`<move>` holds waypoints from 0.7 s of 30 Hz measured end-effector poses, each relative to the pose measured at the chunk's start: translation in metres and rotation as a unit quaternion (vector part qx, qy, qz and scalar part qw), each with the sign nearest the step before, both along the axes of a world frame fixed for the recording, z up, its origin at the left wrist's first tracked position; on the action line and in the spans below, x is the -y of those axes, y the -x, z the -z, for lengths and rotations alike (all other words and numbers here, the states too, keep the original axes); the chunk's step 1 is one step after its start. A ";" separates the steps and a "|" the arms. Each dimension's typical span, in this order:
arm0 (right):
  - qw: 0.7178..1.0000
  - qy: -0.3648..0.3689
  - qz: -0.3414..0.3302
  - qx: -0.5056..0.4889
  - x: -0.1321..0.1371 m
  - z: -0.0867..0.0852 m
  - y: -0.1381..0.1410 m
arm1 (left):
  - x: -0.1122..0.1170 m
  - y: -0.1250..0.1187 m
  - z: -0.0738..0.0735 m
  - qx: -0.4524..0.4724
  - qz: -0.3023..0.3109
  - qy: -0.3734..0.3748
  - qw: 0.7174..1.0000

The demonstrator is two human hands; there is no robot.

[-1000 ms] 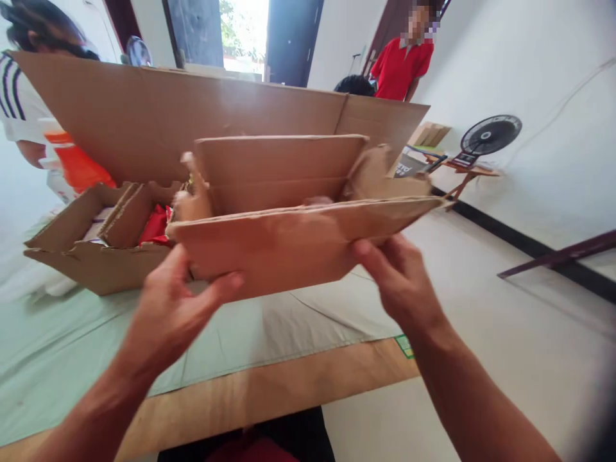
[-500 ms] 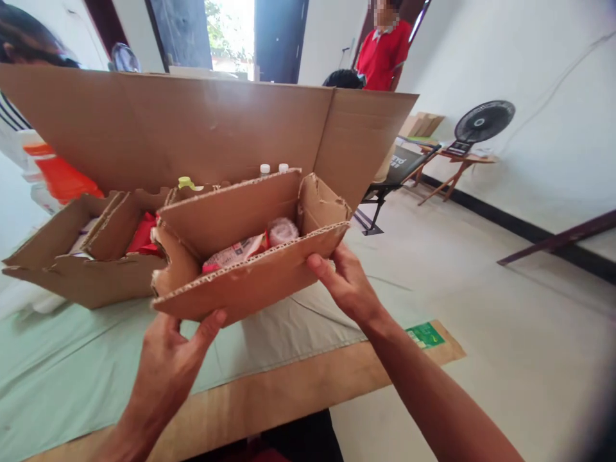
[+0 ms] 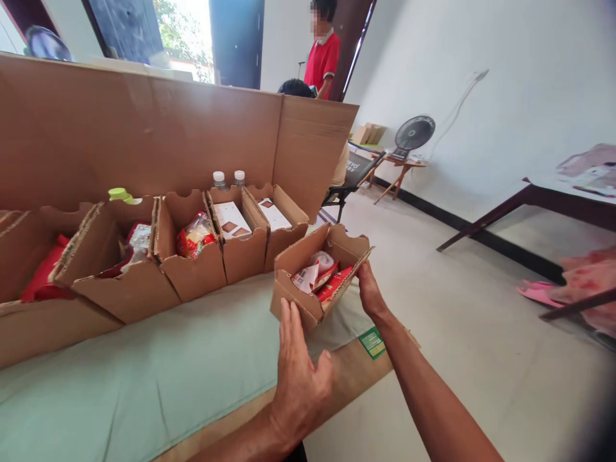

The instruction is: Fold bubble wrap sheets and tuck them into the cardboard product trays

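A small open cardboard box (image 3: 301, 301) is at the right end of the table, at an angle to the row of boxes. Inside it lie red and white packets (image 3: 332, 285) and a roundish pale clear-wrapped item (image 3: 322, 261). My left hand (image 3: 298, 366) has its fingers stretched flat against the box's near end, thumb apart. At the box's right side, my right hand (image 3: 370, 292) holds on near the rim, its fingers partly hidden. Whether the box's bottom fully rests on the cloth I cannot tell.
Several cardboard boxes (image 3: 192, 273) with packets and white cartons stand in a row to the left. Behind them rises a cardboard screen (image 3: 212, 128), with two white-capped bottles (image 3: 219, 179) in front. A green cloth (image 3: 192, 333) covers the table. A person in red (image 3: 322, 61) stands beyond.
The small box has moved right, turned and come down towards the table's right end. My left hand has gone from gripping its side to lying flat on its end. The view has swung right.
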State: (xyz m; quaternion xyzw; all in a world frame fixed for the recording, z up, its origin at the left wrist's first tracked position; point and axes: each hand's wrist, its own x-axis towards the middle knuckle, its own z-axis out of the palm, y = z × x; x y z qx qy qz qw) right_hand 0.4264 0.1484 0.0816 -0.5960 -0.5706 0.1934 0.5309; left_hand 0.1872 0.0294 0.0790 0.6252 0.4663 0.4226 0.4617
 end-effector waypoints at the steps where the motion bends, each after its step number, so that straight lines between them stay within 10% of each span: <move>1: 1.000 -0.003 0.009 -0.011 0.000 0.001 -0.006 | 0.000 -0.003 0.002 -0.001 0.013 -0.005 1.000; 11: 0.996 0.090 -0.008 0.004 0.114 0.068 0.026 | -0.022 0.024 0.031 -0.013 0.183 -0.062 0.981; 15: 0.994 0.090 0.020 0.059 0.084 0.060 0.041 | -0.029 0.039 0.045 -0.035 0.183 -0.085 0.979; 21: 0.985 0.147 -0.080 -0.048 -0.006 0.022 -0.029 | -0.026 0.108 0.075 -0.066 0.052 -0.197 0.977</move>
